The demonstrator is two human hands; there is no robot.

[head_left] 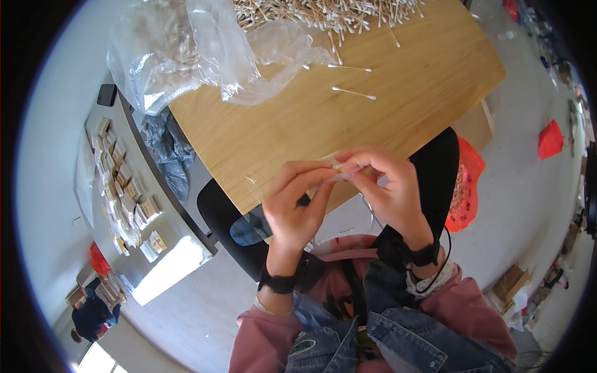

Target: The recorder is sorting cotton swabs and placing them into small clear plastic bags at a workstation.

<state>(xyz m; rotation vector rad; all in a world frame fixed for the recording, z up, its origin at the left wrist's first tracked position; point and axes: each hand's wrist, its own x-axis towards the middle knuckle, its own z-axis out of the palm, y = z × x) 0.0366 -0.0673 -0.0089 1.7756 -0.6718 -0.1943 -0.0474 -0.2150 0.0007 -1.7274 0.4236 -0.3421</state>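
Observation:
Above the near edge of the wooden table (423, 112), my left hand (295, 205) and my right hand (393, 189) meet, fingertips almost together. Both pinch a thin, see-through plastic piece (339, 176), perhaps a small bag; its exact kind is hard to make out. Fingers cover much of it. Beyond my hands, two loose cotton swabs lie on the tabletop, one nearer swab (354, 93) and one farther swab (349, 68). A big heap of cotton swabs (348, 13) covers the far side. Left of the heap sits a large clear plastic bag (217, 53).
At left, a second table (177, 239) bears many small packs (121, 186). Grey plastic bags (166, 149) hang between the tables. A red bag (466, 186) stands on the floor at right, another red bag (550, 140) farther off. A person (93, 314) is at lower left.

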